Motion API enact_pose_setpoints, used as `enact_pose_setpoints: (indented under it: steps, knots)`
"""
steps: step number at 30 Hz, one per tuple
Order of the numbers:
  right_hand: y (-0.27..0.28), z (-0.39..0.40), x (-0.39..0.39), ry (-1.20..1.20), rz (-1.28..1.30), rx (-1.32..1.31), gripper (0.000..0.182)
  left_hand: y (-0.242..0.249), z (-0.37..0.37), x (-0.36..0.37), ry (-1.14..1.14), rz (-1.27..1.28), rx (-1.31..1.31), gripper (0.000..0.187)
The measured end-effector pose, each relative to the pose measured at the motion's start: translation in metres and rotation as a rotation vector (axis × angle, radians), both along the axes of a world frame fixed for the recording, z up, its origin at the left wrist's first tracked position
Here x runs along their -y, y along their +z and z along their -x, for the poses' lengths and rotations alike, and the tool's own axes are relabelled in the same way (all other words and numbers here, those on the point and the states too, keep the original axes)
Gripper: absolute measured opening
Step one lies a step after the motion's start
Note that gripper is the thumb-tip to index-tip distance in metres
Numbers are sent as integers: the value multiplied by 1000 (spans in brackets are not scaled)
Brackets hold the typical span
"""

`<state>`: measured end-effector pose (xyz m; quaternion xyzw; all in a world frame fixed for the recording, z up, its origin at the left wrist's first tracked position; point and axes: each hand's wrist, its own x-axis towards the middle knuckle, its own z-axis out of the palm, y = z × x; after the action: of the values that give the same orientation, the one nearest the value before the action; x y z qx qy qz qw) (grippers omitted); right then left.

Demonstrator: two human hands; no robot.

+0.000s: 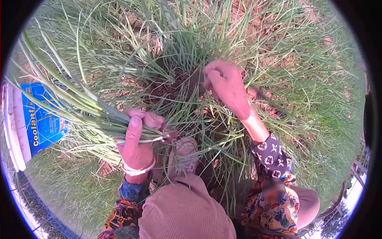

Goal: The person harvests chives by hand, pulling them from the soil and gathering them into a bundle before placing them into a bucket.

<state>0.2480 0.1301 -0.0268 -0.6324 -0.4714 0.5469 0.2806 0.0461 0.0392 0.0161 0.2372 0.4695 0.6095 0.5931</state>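
My left hand (137, 135) is wrapped round a bunch of green onions (93, 109). Their long green leaves fan out to the upper left, and the pale root ends stick out to the right past my fingers. My right hand (229, 83) is above the growing green onions (185, 49), near a patch of dark bare soil (169, 85). Its fingers are curled together and slightly blurred. Whether anything thin is pinched in them is hidden.
A white bucket (16, 123) with a blue "Coolant" label (43, 119) stands at the left edge. My foot (186, 153) and bent knee (187, 211) are low in the middle. Green leaves and reddish soil surround me.
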Motion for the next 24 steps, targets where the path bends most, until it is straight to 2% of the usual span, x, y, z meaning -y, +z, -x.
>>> enact_pose_setpoints:
  steps: [1,2,5,7,8,12,15,18,21,22,24]
  knots:
    - [-31,-10,-7,-32,-127,152,24,0,0,1,20,7,-7,20]
    - [-50,-14,-12,14,-144,219,23,1,2,2,35,20,-17,20]
    - [-99,-15,-24,-38,-57,313,22,0,-1,3,31,33,-13,21]
    - [-125,-12,-30,-71,-247,457,20,0,-1,4,29,53,43,22]
    - [-135,-11,-30,-90,-343,531,20,2,1,4,-19,34,57,14]
    - [-132,-11,-34,-159,-231,445,16,2,-7,6,-21,34,55,15]
    - [-125,-17,-31,-90,-251,625,17,4,-14,7,-13,41,42,15]
    - [-134,-20,-26,-174,-355,553,23,3,-12,6,-19,32,46,15]
    - [-119,-27,-8,-466,-367,183,28,2,-11,9,-8,43,70,15]
    - [-118,-35,-6,-544,-377,132,28,1,-11,8,-3,44,62,14]
    - [-119,-52,5,-553,-252,127,23,1,-16,8,12,78,64,14]
